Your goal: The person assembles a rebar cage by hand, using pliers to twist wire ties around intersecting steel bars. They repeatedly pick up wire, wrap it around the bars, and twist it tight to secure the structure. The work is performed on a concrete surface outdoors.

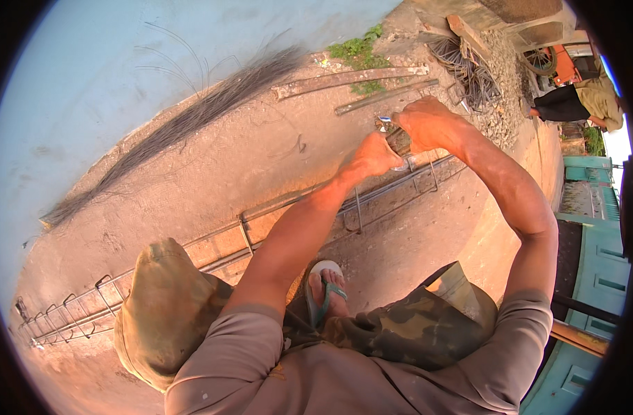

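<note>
Both my arms reach forward, and my hands meet over a long steel rebar cage [358,211] lying on the ground. Between them is a short, rough, brownish-grey piece [399,142], its kind unclear because my fingers cover much of it. My left hand [376,155] is closed around its near left side. My right hand [427,124] is closed on its right side, wrist bent over from above. Something small and shiny [383,124] shows beside the fingers. The cage has long parallel bars with square stirrups and passes under my left forearm.
A long bundle of thin dark wires [192,124] lies along the blue wall [88,90]. A plank [351,81] and a thinner bar [387,96] lie ahead, near coiled wire [465,72] and gravel [513,83]. My sandalled foot [336,294] is beside the cage. Another person [586,102] is at far right.
</note>
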The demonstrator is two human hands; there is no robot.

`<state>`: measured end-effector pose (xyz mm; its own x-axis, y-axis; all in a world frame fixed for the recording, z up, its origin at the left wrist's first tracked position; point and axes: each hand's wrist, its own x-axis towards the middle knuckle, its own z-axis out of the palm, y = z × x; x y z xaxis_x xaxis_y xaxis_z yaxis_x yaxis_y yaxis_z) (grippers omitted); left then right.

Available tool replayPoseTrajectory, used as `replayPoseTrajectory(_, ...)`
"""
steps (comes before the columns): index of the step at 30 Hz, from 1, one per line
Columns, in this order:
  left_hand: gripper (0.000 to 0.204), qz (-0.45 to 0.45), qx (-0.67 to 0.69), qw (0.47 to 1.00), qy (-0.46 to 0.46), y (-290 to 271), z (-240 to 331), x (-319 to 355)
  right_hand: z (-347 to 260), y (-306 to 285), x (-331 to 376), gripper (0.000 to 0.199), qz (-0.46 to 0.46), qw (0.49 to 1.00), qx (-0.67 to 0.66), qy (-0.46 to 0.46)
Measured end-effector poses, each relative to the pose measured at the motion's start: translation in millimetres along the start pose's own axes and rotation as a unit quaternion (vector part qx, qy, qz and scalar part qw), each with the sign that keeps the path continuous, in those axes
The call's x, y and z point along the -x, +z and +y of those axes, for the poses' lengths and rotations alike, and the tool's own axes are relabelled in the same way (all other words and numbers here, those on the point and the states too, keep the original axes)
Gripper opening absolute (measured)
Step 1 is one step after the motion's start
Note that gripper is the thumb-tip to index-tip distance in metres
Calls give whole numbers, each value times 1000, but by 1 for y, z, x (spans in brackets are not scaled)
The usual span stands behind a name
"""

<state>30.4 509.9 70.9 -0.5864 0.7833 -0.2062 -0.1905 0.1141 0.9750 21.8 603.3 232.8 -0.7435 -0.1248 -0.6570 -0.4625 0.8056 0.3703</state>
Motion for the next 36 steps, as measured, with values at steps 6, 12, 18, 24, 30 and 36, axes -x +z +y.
replayPoseTrajectory(6,24,-153,79,985,-28,-26,3,-4,-1,22,15,32,195,974,99,-57)
replayPoseTrajectory(12,43,87,-99,991,4,18,21,29,14,12,-1,20,-79,996,-35,13)
replayPoseTrajectory(18,42,-20,-41,999,11,6,-4,-7,6,2,1,39,-64,996,-57,4)
replayPoseTrajectory(24,33,-289,79,953,-34,-29,0,-19,1,18,19,35,138,984,81,-76)
replayPoseTrajectory(30,48,76,-2,990,118,1,2,11,6,-6,-5,20,-30,999,-7,-27)
replayPoseTrajectory(36,43,48,-72,994,71,18,-19,-16,-6,-5,-9,27,-25,999,32,21)
